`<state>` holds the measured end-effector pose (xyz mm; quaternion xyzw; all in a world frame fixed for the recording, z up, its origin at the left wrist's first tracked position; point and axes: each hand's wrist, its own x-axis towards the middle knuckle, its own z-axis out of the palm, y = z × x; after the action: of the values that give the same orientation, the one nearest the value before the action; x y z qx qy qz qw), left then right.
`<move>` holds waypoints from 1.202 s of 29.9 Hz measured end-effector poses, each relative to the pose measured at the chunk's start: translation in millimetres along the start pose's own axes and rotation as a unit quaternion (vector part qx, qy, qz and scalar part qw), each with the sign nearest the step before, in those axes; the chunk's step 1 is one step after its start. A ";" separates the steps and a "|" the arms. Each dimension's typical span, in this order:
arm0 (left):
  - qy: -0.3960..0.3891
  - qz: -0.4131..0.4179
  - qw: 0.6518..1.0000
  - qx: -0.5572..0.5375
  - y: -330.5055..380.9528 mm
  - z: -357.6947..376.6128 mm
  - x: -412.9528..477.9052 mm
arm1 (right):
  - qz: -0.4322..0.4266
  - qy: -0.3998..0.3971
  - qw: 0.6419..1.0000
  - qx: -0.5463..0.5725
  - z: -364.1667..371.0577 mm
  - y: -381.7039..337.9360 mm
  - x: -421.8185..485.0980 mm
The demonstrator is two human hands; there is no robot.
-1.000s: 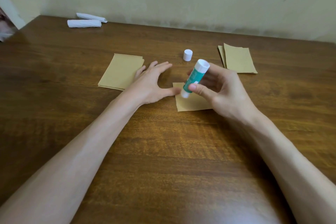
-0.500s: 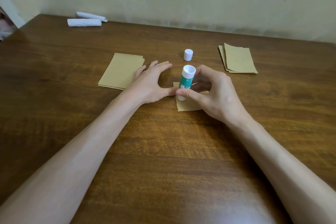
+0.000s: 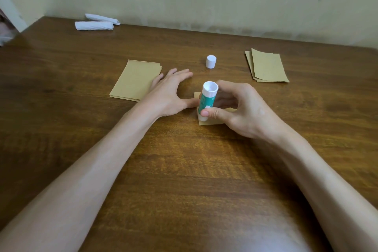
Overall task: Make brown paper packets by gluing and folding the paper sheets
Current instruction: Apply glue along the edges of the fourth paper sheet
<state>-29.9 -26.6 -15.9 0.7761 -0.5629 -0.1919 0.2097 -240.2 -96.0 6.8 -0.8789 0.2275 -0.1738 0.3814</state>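
Head view: a person is gluing one small brown sheet [image 3: 210, 122], which is lying near the middle of the counter [image 3: 184, 170] and is mostly hidden under both hands. The right hand [image 3: 245, 112] is clamping the glue stick [image 3: 207, 99] between thumb and curled fingers [image 3: 212, 113], holding it nearly upright with its lower end touching the sheet's left edge. The left hand [image 3: 169, 96] is lying flat with its fingers [image 3: 180, 73] spread apart, the thumb pressing that same edge just beside the stick.

Risks, as judged:
- The sheet is being pinned at one edge only, so a sideways stroke is likely to drag or crease it.
- The stick is working at the very border, so glue may be running onto the counter or the left thumb and bonding the packet to the wood.
- The glue is sitting exposed while its cap [image 3: 210, 61] is standing well apart, so it may be drying out.

Counts:
- One glue stick, one white cap and one sheet in work.
- Two piles of brown paper: the left pile [image 3: 136, 80] just beside the left hand, and the right pile [image 3: 268, 66], which is showing at least two layers. Sheets per pile cannot be counted.
- Two white rolls [image 3: 94, 25] lying at the far left.
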 end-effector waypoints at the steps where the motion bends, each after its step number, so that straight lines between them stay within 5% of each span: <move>1: -0.002 0.000 1.000 -0.001 0.2 0.2 0.1 | 0.000 -0.005 1.000 0.003 -0.5 -0.3 -1.0; 10: 0.001 0.007 1.000 -0.001 -2.6 3.7 1.6 | 0.007 -0.024 0.999 0.027 -2.9 -1.9 -7.7; 16: 0.002 0.015 1.000 0.000 -3.1 3.2 1.0 | 0.034 0.058 0.978 0.196 -6.2 -2.9 -11.6; 19: 0.002 0.014 1.000 -0.001 -2.8 2.4 0.2 | 0.012 0.116 0.985 0.125 -7.6 1.3 -8.3; 28: -0.002 0.007 1.000 0.003 0.2 0.2 -0.2 | 0.012 0.099 0.994 -0.040 4.6 4.1 0.9; 36: -0.007 -0.003 1.000 -0.002 4.0 -1.4 -2.2 | 0.024 0.034 0.999 -0.015 -5.9 2.4 -1.7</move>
<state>-32.9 -25.5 -12.5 0.7758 -0.5619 -0.1991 0.2068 -245.1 -100.0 8.6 -0.8726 0.2640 -0.1909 0.3639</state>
